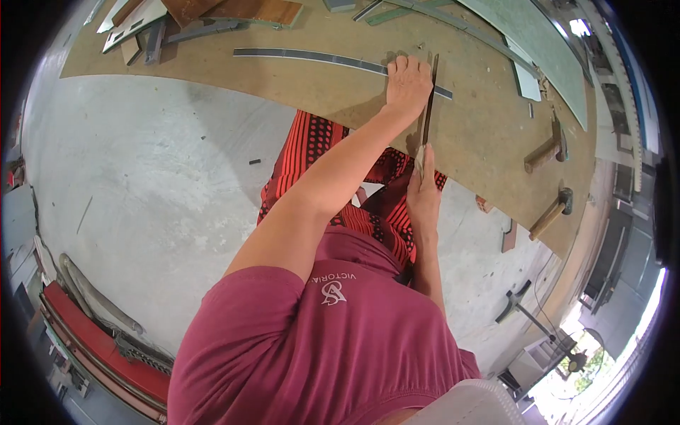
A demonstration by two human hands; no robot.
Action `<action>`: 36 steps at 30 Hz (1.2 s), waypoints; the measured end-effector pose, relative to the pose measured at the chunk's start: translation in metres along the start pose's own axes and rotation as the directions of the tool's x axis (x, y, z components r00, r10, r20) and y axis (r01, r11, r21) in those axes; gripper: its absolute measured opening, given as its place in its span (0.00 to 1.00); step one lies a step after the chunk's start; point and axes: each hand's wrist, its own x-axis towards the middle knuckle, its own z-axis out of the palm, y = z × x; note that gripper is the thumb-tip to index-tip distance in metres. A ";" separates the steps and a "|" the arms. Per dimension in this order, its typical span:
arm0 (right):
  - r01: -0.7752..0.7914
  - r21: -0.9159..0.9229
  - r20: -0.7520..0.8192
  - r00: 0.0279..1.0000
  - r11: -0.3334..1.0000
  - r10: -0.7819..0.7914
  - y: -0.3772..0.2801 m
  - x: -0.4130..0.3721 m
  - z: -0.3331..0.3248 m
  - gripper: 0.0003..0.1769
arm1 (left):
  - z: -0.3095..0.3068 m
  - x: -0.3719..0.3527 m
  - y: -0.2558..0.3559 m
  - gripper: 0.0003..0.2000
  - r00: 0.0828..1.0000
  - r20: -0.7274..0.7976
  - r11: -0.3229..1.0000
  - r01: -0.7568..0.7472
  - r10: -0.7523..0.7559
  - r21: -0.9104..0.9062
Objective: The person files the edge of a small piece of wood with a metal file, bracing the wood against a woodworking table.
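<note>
A long thin grey strip [304, 55] lies across the brown board. My left hand [409, 85] is closed over the strip near its right end, fingers curled around its far edge. Below it, my right hand [423, 188] is wrapped round the light handle of a narrow dark blade [429, 113], which looks like a saw. The blade points away from me and crosses the strip just right of my left hand. A short end of the strip [444, 93] sticks out past the blade.
On the brown board [482, 134], two hammers [544, 154] [551, 215] lie at the right. Wood offcuts [255, 13] and grey pieces are piled at the back left. A pale green panel [542, 49] and long strips stand at the back right. Grey floor [156, 163] shows below.
</note>
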 end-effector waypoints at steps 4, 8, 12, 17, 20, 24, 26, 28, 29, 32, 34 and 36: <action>0.132 -0.081 -0.089 0.986 0.988 -0.139 0.003 0.026 0.005 0.31 | -0.006 -0.001 0.002 0.06 0.999 0.036 0.999 -0.019 0.018 0.026; 0.071 -0.030 -0.034 0.997 0.997 -0.072 0.003 0.008 0.005 0.31 | -0.003 0.003 0.000 0.06 1.000 0.005 1.000 -0.015 0.015 0.014; 0.054 0.027 -0.017 0.998 0.998 -0.054 0.005 -0.004 0.004 0.31 | 0.000 -0.001 0.000 0.06 1.000 -0.005 1.000 -0.015 0.015 -0.001; 0.037 -0.024 -0.006 0.999 0.999 -0.037 0.000 0.019 0.003 0.31 | -0.004 -0.001 0.000 0.06 1.000 0.008 1.000 -0.026 0.026 0.007; -0.005 0.001 0.034 0.999 1.000 0.005 -0.003 0.007 -0.001 0.31 | -0.003 0.002 0.000 0.06 1.000 0.007 1.000 -0.010 0.010 -0.004; 0.058 0.031 -0.011 0.998 0.998 -0.057 0.002 -0.007 0.001 0.30 | 0.002 0.000 -0.001 0.06 1.000 0.022 1.000 0.013 -0.012 -0.026; 0.058 0.039 -0.019 0.998 0.998 -0.057 0.006 0.008 0.004 0.30 | 0.002 -0.001 -0.001 0.06 1.000 0.009 1.000 -0.004 0.005 -0.018; 0.288 -0.128 -0.169 0.936 0.949 -0.307 0.016 0.028 0.010 0.30 | 0.002 0.000 -0.001 0.07 1.000 -0.015 1.000 -0.022 0.022 -0.006; 0.286 -0.126 -0.172 0.937 0.950 -0.305 0.010 0.026 0.007 0.30 | 0.001 0.000 -0.001 0.07 1.000 0.004 1.000 -0.014 0.015 -0.008; 0.071 -0.015 -0.027 0.997 0.997 -0.072 -0.001 0.010 -0.001 0.31 | 0.001 0.000 -0.002 0.07 1.000 0.009 1.000 -0.016 0.016 -0.009; 0.072 0.021 -0.022 0.997 0.997 -0.072 0.006 -0.005 0.000 0.31 | 0.006 -0.001 -0.002 0.07 1.000 -0.005 1.000 -0.016 0.016 -0.011; 0.016 0.020 0.011 1.000 1.000 -0.016 0.006 -0.008 -0.002 0.31 | 0.006 -0.001 -0.003 0.07 0.999 -0.018 1.000 -0.031 0.031 -0.001</action>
